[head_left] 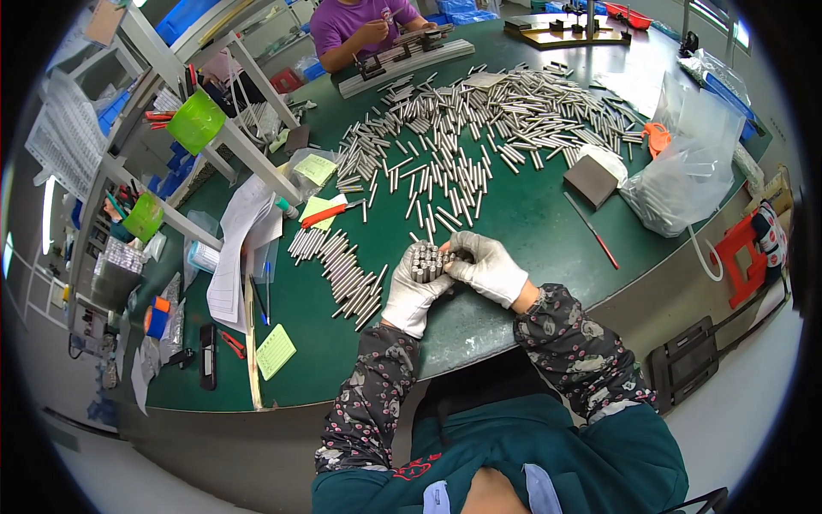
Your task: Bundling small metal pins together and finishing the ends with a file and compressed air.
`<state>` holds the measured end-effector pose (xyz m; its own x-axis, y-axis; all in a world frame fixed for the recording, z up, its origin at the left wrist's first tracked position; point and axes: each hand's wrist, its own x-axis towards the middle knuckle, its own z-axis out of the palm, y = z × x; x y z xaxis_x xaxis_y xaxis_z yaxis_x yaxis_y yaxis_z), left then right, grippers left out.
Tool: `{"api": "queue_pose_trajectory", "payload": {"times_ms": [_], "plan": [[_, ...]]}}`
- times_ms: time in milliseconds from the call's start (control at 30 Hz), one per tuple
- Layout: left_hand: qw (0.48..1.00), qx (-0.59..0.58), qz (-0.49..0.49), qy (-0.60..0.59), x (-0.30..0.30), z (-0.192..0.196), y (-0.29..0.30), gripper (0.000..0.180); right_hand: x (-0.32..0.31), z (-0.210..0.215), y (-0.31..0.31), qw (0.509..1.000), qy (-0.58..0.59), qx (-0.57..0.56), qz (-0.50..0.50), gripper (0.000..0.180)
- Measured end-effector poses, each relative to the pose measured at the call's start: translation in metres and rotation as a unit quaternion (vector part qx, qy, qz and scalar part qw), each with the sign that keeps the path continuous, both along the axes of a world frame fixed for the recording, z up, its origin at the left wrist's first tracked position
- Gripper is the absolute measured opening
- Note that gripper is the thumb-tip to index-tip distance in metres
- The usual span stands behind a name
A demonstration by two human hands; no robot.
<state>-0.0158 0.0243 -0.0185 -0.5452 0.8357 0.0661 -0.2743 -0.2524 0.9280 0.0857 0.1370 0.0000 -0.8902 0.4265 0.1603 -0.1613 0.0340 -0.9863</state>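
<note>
Both my hands wear white gloves and come together over the near part of the green table (531, 248). Between them stands a bundle of short metal rods (427, 264), their round ends facing up. My left hand (411, 294) wraps round the bundle from the left and below. From the right, my right hand (488, 267) has its fingers curled against the bundle's side. Just left of my hands lie rods in a loose slanting row (347, 278). Beyond them spreads a big heap of loose rods (505, 107).
A dark square block (591, 181), a red-handled thin tool (604, 246) and a clear plastic bag (685, 184) lie to the right. At left are an orange cutter knife (324, 213), papers (235, 248), a yellow notepad (275, 351) and red pliers (231, 344). Across the table sits a person in purple (351, 30).
</note>
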Motion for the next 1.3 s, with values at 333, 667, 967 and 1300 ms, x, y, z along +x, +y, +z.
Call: {"api": "queue_pose_trajectory", "payload": {"times_ms": [333, 667, 967, 1300], "plan": [[0.999, 0.031, 0.007, 0.016, -0.0019, -0.0064, -0.0003, 0.054, 0.0000, -0.0020, -0.0029, 0.996, 0.042, 0.081, -0.015, 0.018], [0.998, 0.014, 0.012, 0.052, -0.0007, -0.0037, -0.0013, 0.053, 0.0022, -0.0005, -0.0044, 0.996, 0.051, 0.075, -0.008, 0.019], [0.998, 0.018, 0.013, 0.051, -0.0011, -0.0067, -0.0014, 0.055, 0.0046, 0.0041, -0.0051, 0.997, 0.032, 0.069, -0.005, 0.017], [0.998, 0.014, 0.014, 0.054, -0.0005, -0.0071, 0.0004, 0.054, 0.0029, -0.0010, -0.0032, 0.996, 0.019, 0.078, -0.028, 0.021]]}}
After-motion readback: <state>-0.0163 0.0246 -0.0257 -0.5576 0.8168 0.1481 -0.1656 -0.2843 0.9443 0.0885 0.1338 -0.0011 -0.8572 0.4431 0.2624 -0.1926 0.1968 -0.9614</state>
